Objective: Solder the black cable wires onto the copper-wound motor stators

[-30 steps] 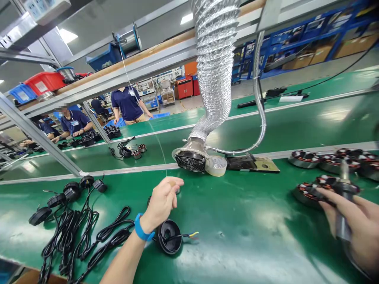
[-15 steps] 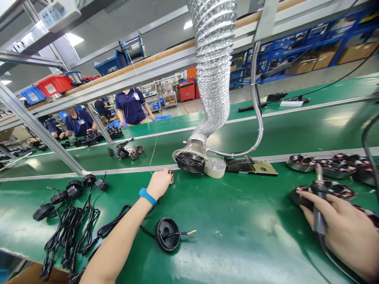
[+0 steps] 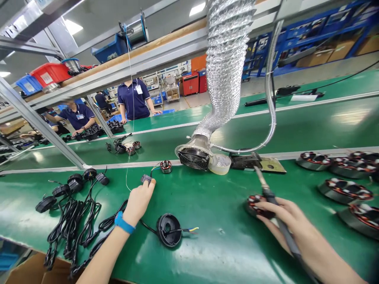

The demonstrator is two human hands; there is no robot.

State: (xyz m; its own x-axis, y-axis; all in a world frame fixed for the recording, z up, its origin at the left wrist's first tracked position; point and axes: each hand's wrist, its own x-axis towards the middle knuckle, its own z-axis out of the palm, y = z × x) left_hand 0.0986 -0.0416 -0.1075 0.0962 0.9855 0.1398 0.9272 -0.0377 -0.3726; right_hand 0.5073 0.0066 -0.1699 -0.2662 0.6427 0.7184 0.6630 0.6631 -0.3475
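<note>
My left hand, a blue band on its wrist, is closed on a dark grey plastic part. Coloured wires run from that part to a small motor stator lying by the bench's back strip. My right hand holds a soldering iron, tip pointing up and away. The same hand's fingers grip another motor stator just above the green bench. Between my hands lies a round black cover, open side up, with a cable and bare coloured wire ends through it.
A fume hose with a fan hangs mid-bench. Beside it are a round tub and a metal plate. Several stators sit at right, black corded covers at left. Solder wire hangs down. Two co-workers stand beyond.
My left hand has left the small stator and moved left and nearer, onto the grey part. My right hand has moved left from the stator group, bringing one stator along with the soldering iron.
</note>
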